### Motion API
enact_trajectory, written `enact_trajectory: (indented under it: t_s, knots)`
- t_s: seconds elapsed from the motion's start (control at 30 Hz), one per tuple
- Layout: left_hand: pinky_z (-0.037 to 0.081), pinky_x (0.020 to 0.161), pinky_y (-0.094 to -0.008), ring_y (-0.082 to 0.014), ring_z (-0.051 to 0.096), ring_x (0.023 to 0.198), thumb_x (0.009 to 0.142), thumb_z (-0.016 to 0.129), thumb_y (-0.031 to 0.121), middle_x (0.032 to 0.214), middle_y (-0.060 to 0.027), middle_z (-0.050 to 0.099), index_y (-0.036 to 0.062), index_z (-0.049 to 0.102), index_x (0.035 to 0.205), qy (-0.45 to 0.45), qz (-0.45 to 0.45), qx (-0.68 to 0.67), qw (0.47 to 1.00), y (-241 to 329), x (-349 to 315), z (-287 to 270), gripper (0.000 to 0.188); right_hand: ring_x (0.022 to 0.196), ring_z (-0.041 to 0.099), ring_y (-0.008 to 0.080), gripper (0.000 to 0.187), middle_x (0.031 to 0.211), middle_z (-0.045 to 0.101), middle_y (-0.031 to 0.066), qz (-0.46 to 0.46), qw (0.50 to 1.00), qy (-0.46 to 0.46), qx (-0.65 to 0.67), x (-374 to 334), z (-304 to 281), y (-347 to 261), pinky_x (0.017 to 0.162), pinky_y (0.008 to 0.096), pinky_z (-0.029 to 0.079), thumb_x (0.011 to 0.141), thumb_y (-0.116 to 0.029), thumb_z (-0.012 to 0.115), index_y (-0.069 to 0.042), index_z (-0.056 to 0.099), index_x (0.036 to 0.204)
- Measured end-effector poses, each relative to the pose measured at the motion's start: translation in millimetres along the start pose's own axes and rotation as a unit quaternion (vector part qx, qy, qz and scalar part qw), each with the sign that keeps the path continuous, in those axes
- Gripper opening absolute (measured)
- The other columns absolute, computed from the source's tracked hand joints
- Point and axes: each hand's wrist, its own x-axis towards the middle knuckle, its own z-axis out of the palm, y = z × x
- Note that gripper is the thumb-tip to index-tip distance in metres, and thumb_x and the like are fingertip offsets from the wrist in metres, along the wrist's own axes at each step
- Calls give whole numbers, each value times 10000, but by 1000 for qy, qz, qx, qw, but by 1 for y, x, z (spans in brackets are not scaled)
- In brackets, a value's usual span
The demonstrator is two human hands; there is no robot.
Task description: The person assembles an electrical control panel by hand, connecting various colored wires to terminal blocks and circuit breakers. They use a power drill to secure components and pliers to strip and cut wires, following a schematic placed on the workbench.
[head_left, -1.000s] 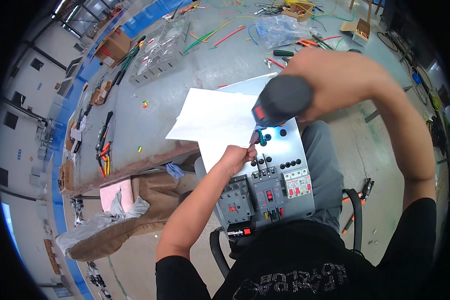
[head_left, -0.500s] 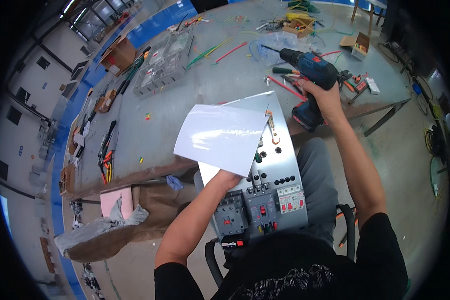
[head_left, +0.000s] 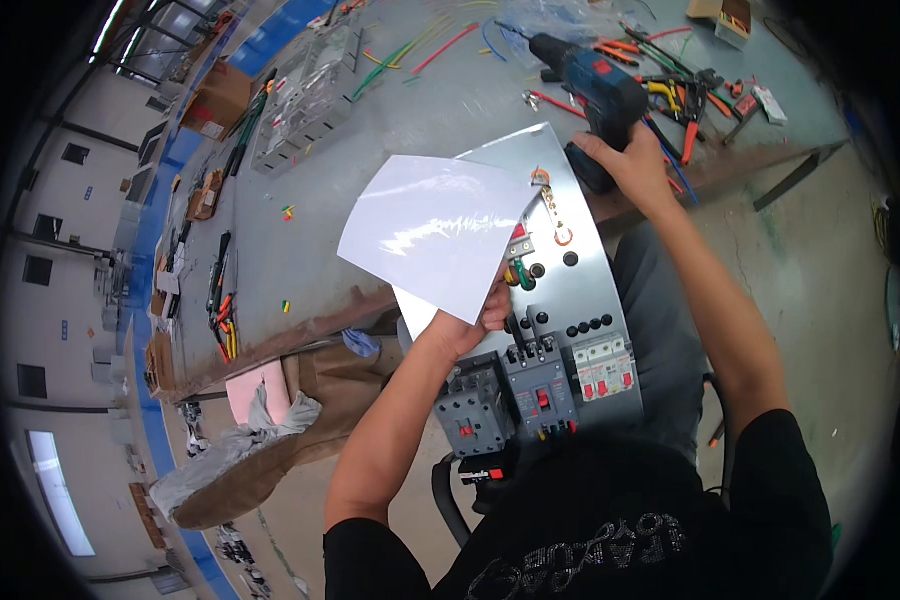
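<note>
A white glossy sheet is held at its near edge by my left hand, whose fingers are curled beneath it. The sheet covers part of a metal mounting plate resting across my lap and leaning toward the table. My right hand is closed around the handle of a dark blue cordless drill, its bit pointing to the far left. On the near part of the plate sit a contactor, a moulded-case breaker and a row of small white breakers. Coloured wire ends show beside the left hand.
Pliers and cutters lie in a heap on the grey table, right of the drill. Clear plastic organizer boxes, loose wires and cartons are farther off. More hand tools line the left edge.
My right hand and the drill have moved farther away over the table and slightly left. The sheet has shifted a little, showing more of my left fingers. The view has tilted and shifted.
</note>
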Motion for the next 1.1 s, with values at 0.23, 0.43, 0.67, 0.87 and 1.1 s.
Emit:
enact_trajectory:
  t_s: [0.23, 0.43, 0.67, 0.87, 1.1]
  knots:
    - [217, 488, -238, -62, 322, 559, 1055, 707, 358, 649, 76, 333, 129, 560, 911, 11, 30, 14, 999, -1, 5, 2, 307, 1090, 720, 236, 648, 1186, 765, 150, 40, 998, -33, -18, -11, -17, -9, 981, 380, 545, 845, -386, 900, -12, 687, 1330]
    - [275, 489, -261, -79, 352, 565, 1044, 726, 343, 651, 62, 370, 121, 579, 946, 35, 33, 6, 999, -4, 1, 5, 284, 1158, 702, 249, 657, 1243, 749, 157, 11, 998, -23, -53, -13, -13, -16, 1033, 394, 522, 856, -396, 884, -21, 677, 1354]
    - [529, 595, -315, -155, 698, 722, 967, 819, 339, 907, -55, 724, 24, 706, 1180, 156, 190, 346, 906, 54, -60, 37, 397, 1188, 661, 178, 636, 1271, 726, 84, 49, 995, -75, 38, 4, -45, -24, 1069, 365, 503, 867, -307, 899, -38, 662, 1393]
    - [514, 976, -373, -270, 673, 1111, 909, 832, 264, 1153, -112, 721, 0, 752, 1122, 219, 473, 513, 682, 132, -21, 49, 349, 1140, 681, 219, 703, 1235, 747, 101, 47, 989, -139, 20, 25, -35, -9, 1081, 393, 494, 801, -362, 945, -17, 669, 1348]
    - [499, 1035, -463, -380, 619, 1202, 908, 795, 317, 1203, -169, 687, 111, 679, 1341, 215, 513, 624, 549, 155, 84, 61, 493, 1156, 645, 147, 598, 1300, 686, 49, 119, 971, -203, 49, 28, -76, -2, 1026, 337, 511, 866, -116, 805, -8, 617, 1423]
